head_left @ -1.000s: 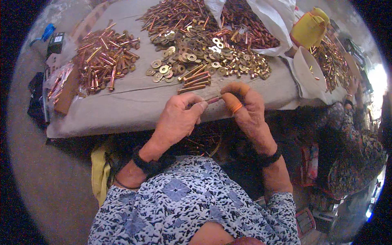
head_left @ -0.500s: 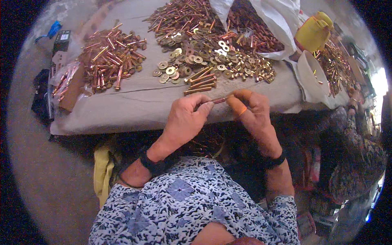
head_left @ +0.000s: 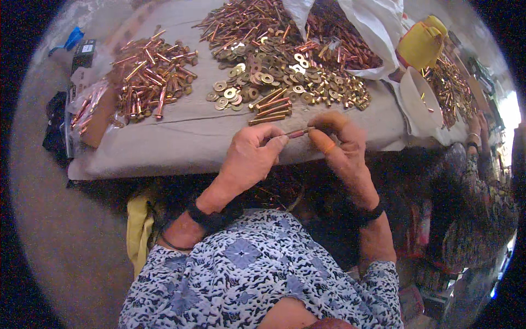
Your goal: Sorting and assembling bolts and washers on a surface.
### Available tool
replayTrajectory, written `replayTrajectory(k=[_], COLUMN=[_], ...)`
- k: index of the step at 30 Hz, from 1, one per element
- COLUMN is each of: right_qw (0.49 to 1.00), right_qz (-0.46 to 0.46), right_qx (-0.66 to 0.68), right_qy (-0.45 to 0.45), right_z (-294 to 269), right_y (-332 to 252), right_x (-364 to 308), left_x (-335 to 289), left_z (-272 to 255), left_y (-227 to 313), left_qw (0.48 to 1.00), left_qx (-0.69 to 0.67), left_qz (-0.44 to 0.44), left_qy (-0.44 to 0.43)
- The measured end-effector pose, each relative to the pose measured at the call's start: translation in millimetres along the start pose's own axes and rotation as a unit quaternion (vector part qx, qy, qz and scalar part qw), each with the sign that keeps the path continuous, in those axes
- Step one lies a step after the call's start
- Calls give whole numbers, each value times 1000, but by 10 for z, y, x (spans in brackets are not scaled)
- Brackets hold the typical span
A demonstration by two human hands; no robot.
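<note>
Just over the table's near edge, my left hand (head_left: 252, 151) pinches a coppery bolt (head_left: 297, 133) between thumb and fingers, its shaft pointing right. At the bolt's right end is my right hand (head_left: 345, 148), with orange covers on thumb and finger. Its thumb and fingertips close around that end; the fingers are slightly blurred, and any small part between them cannot be made out. Beyond the hands lie several bolts side by side (head_left: 271, 113). Flat brassy washers (head_left: 257, 82) are heaped behind them, with small nuts (head_left: 353, 96) to the right.
Bolts are piled at the left (head_left: 150, 77) and far middle (head_left: 241, 22) of the covered table (head_left: 181, 142). At right are an open white sack (head_left: 378, 33), a white bowl (head_left: 419, 90) and a yellow container (head_left: 422, 44). Another person's arm (head_left: 475, 131) shows at far right.
My right hand has shifted slightly right and up, its fingers turning about the bolt's end. My left hand keeps its pinch on the bolt, almost still.
</note>
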State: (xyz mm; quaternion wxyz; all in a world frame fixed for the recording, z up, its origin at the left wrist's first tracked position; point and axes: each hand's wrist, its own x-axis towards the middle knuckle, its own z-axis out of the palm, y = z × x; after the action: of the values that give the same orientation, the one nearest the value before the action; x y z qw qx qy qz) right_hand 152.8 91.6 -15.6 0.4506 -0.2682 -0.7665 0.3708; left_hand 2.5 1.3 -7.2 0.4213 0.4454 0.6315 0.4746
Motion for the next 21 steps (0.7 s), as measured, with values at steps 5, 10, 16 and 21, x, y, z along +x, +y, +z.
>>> replayTrajectory(k=[5,10,16,21], right_qw=[983,995,992,977], right_qz=[107,-91,95,93], right_qx=[-119,16,-71,190], right_qy=[-88,48,-46,38], right_z=[-126,66,-80,90], right_y=[53,30,114,5], right_x=[29,42,-12,-9], left_x=[-18,9,-50,-33], left_z=[11,6,21,43], left_y=[-26,-43,65,70], left_qw=[1000,999,999,999], left_qx=[-20,-49,-26,-45], left_qz=[6,7,-15,-12], left_qy=[0,-9,-14,-19])
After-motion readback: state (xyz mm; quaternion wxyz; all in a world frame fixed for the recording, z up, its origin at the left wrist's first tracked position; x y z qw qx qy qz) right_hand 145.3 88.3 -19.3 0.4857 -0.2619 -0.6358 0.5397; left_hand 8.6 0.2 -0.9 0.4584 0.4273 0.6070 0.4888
